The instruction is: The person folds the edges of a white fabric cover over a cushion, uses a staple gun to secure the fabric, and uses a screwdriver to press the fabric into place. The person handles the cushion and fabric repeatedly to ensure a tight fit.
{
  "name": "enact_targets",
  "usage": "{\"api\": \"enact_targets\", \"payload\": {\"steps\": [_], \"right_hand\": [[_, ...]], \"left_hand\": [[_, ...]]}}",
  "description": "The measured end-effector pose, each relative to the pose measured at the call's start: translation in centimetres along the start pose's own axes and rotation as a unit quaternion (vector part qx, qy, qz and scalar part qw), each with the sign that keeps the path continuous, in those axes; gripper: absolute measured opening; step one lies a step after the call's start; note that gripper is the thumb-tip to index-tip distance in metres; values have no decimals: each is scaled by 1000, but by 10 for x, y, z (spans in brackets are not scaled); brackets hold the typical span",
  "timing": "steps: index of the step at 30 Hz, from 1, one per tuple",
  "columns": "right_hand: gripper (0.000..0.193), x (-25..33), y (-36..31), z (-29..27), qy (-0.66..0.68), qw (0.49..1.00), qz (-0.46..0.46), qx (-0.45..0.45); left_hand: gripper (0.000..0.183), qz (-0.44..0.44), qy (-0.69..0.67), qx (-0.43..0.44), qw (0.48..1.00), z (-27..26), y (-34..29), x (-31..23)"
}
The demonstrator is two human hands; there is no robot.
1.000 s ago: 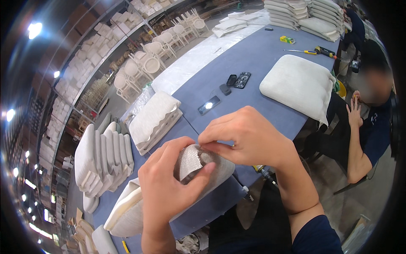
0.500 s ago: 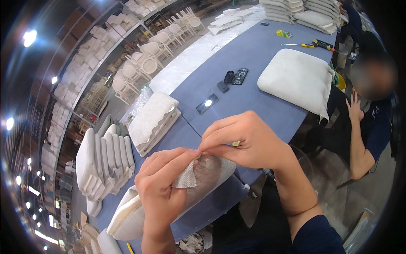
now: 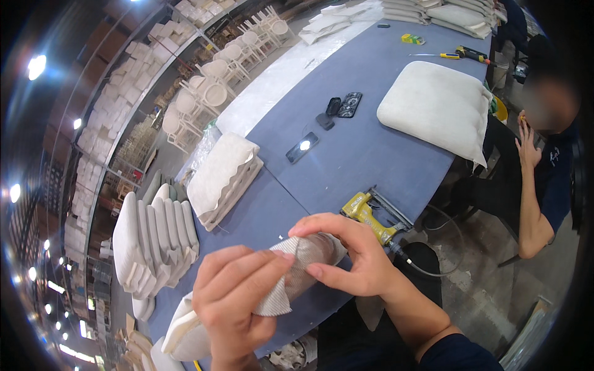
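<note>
A grey seat cushion [image 3: 302, 277] with a woven fabric cover stands tilted before me, its pale layered edge showing at the lower left. My left hand [image 3: 238, 303] pinches a loose flap of the fabric [image 3: 275, 302] between thumb and fingers. Against the far end of the same cushion, my right hand [image 3: 356, 253] grips with the index finger over the top and the thumb on the near face. Just beyond the right hand, a yellow staple gun [image 3: 366, 213] with a hose lies on the blue table [image 3: 284, 204].
Stacked cushions [image 3: 154, 238] stand at left, beside a pile of white pads [image 3: 223, 176]. A phone [image 3: 302, 147], a white cushion [image 3: 433, 105] and a screwdriver [image 3: 442, 55] lie farther off. At right sits a co-worker [image 3: 532, 185], one hand raised.
My right hand has moved down, its thumb and index finger now farther apart around the cushion. The staple gun, hidden before, has come into view. My left hand keeps its pinch.
</note>
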State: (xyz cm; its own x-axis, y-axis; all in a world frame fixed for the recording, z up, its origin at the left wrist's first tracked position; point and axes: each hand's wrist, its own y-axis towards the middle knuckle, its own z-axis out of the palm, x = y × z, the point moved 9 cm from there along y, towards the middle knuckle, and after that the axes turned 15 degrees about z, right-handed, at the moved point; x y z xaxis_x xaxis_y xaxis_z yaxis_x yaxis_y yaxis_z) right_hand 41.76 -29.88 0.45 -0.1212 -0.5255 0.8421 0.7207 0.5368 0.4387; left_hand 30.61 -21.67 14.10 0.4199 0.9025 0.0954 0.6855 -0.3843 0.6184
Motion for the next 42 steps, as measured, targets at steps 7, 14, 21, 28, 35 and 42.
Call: {"api": "enact_targets", "payload": {"steps": [7, 14, 21, 28, 35, 42], "right_hand": [[46, 3, -14, -4, -7, 998, -65, 17], [44, -7, -19, -2, 48, 998, -42, -16], [44, 7, -12, -4, -45, 996, -75, 5], [45, -3, -9, 7, -13, 997, -72, 15], [47, -13, -3, 18, 12, 1000, -23, 16], [44, -9, 18, 37, 113, 971, 210, -11]], "left_hand": [[15, 3, -35, 28, 999, -2, 4, -20], [33, -54, 15, -6, 998, 6, -2, -13], [27, -95, -14, -21, 995, 7, 1, -4], [39, -28, -25, 5, 999, 3, -1, -9], [44, 49, 15, 26, 998, 0, -3, -10], [49, 154, 47, 4, 987, -1, -12, -16]]}}
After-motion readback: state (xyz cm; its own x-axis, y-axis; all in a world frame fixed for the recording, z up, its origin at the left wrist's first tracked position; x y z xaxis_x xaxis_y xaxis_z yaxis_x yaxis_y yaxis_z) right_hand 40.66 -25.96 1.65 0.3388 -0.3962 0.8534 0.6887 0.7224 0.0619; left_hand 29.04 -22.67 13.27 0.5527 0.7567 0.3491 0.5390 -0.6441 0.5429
